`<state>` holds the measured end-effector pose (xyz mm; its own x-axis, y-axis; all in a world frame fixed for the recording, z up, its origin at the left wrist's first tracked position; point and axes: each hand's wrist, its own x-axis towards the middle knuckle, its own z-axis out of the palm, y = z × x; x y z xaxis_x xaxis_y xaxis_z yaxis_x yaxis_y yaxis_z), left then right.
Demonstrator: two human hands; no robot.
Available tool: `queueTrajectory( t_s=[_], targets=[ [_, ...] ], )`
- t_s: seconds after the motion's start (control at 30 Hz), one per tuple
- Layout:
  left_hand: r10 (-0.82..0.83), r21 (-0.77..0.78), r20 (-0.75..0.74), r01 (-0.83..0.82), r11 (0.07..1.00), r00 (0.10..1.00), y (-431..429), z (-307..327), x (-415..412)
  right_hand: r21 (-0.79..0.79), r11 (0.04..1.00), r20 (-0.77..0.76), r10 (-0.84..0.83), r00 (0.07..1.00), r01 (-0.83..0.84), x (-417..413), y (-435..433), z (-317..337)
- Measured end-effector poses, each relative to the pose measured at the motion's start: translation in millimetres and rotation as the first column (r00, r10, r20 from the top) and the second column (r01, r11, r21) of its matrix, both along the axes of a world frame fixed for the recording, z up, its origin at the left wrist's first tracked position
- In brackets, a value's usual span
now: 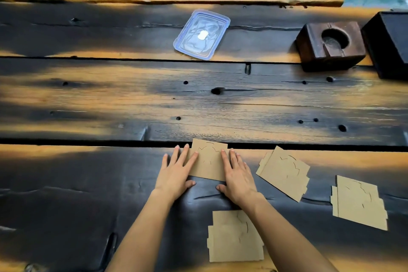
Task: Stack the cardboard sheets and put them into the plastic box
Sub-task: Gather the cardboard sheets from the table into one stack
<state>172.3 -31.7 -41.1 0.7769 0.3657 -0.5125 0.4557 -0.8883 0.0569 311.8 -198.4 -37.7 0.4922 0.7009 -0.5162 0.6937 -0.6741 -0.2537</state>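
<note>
Scorched wooden planks make up the table [110,99], black with orange streaks, and 4 pieces of cardboard lie along the plank nearest me. Both my hands are flat and released, fingers straight, gripping nothing. The left hand [176,172] presses on the left edge of the middle sheet [208,161], and the right hand [237,174] presses on its right edge. The next pickup lies to my right: the tilted sheet [283,172] sits just beside my right hand and the far sheet [358,202] lies beyond it, so the right hand is nearer to both. The near sheet [235,236] lies close to my body, its right corner hidden under my right forearm. The plastic box [212,26] is well away, straight ahead across 2 plank seams, its long axis slanting from near-left to far-right. It is clear and looks shallow; I cannot tell its depth, nor whether the stepped edges on the sheets mean 2 layers each. My hands cover both sides of the middle sheet, so its long axis is unclear.
</note>
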Motion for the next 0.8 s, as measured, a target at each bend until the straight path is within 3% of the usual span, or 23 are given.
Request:
queueTrajectory(
  t_s=[0.27,0.8],
  targets=[
    [-0.038,-0.107,-0.025,0.036,0.994,0.999,18.7,-5.1,4.6,0.026,1.0,0.012,-0.011,1.0,0.011,8.3,10.9,0.0],
    [-0.077,-0.103,0.008,0.078,0.992,0.997,25.3,-2.5,10.1,0.014,0.999,0.028,0.033,0.999,-0.034,17.8,15.3,3.0]
  ],
)
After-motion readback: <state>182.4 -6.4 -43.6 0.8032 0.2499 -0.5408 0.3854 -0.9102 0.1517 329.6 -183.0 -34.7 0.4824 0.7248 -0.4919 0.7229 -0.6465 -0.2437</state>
